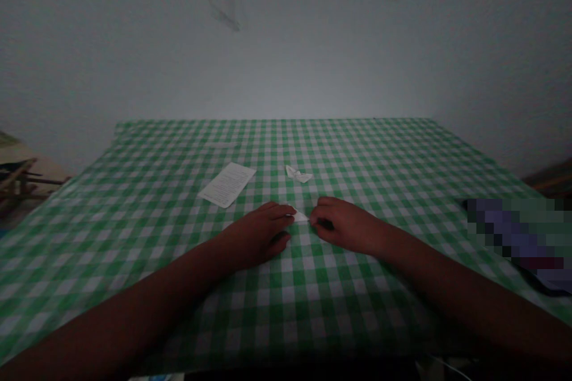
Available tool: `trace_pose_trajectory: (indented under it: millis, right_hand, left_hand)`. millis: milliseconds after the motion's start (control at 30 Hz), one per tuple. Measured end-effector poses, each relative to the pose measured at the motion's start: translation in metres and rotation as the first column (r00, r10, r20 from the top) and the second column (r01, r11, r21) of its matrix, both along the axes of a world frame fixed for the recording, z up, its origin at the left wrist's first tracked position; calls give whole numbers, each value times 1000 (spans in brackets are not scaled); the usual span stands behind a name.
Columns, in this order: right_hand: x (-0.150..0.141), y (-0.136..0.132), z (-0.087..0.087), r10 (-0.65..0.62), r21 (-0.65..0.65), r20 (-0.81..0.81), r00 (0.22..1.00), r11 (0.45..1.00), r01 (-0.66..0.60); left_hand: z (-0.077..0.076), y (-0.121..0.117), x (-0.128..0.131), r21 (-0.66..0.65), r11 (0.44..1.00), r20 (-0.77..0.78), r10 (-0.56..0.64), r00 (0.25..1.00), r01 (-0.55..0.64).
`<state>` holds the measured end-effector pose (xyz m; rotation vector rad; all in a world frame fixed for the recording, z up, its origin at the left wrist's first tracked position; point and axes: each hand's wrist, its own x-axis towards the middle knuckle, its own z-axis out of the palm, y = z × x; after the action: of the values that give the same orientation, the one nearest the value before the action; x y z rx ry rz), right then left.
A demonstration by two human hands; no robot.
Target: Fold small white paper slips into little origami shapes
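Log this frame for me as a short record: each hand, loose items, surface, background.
left hand: fingertips on a small white paper
right hand: fingers at that paper's right end; grip unclear
loose items: sheet with lines of print, lying left of a creased paper piece; both beyond the hands
surface: green-and-white checked tablecloth
background: pale wall

The view is dim and grainy; the wall [286, 71] looks palest toward its middle, the near side of the table [286, 309] darkens, and a patch [522, 244] (coarse blocks) is pixelated.
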<state>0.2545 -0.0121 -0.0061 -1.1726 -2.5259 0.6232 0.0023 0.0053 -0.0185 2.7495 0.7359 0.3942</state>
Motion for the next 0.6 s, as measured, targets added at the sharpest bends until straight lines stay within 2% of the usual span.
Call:
trace_pose_trajectory:
  millis: [167, 300, 400, 500, 600]
  right_hand:
    - [-1, 2, -5, -36, 81, -114, 993, 996, 46]
    - [-3, 4, -11, 10, 141, -63, 998, 990, -1]
    - [-4, 2, -12, 32, 197, 0, 999, 980, -32]
    - [-6, -2, -9, 19, 255, 77, 997, 966, -38]
    - [-9, -7, -5, 12, 269, 148, 989, 962, -52]
  left_hand:
    - [-2, 2, -5, -24, 1000, 4, -16, 1000, 17]
    - [-4, 4, -8, -75, 997, 37, 23, 999, -20]
    - [-1, 5, -9, -108, 981, 67, 170, 983, -162]
    - [6, 6, -11, -73, 940, 4, 333, 943, -332]
    - [11, 5, -11, -54, 928, -70, 364, 929, -368]
